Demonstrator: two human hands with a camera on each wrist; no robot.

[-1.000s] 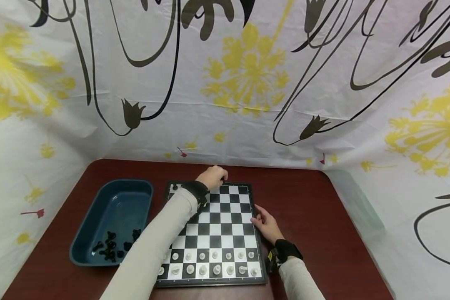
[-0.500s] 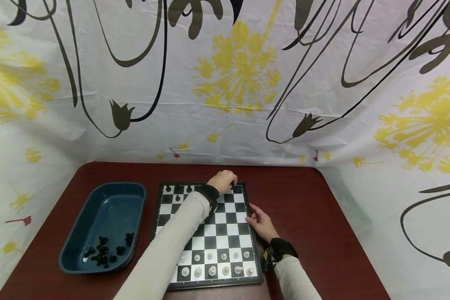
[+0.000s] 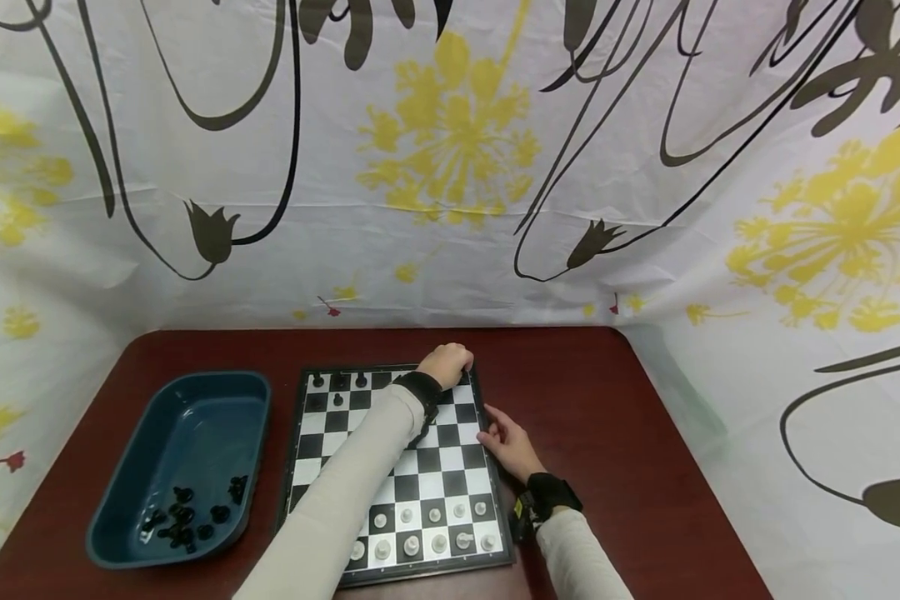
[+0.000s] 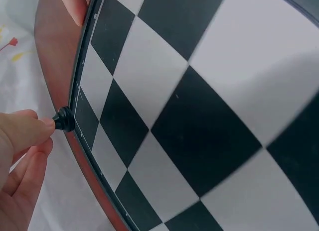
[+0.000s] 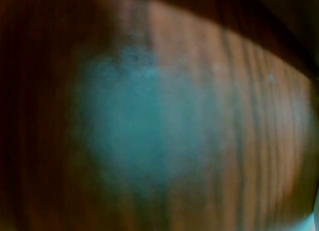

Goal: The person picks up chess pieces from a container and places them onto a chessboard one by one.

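Observation:
My left hand point(image 3: 447, 367) reaches over the far right corner of a black-and-white chessboard point(image 3: 450, 460). In the left wrist view, its thumb and fingers pinch a small black chess piece point(image 4: 65, 119), base toward the board's edge squares; the fingers cover its upper part, so its exact kind is hidden. My right hand point(image 3: 512, 446) rests at the board's right edge, thumb and fingers loosely extended against the rim. Several black pieces point(image 3: 361, 380) stand at the far left. White pieces point(image 3: 411, 546) line two near rows. My left sleeve hides some squares. The right wrist view is a blur.
To the left of the board sits a blue plastic tray point(image 3: 258, 400), with loose black chess pieces point(image 3: 180, 517) in its near part. The brown table point(image 3: 607, 467) extends right of the board. A patterned white cloth point(image 3: 307, 275) hangs behind and at the sides.
My left hand has moved right along the far edge to the far right corner. The right hand stays at the rim. The whole scene has shifted left as the head view turned.

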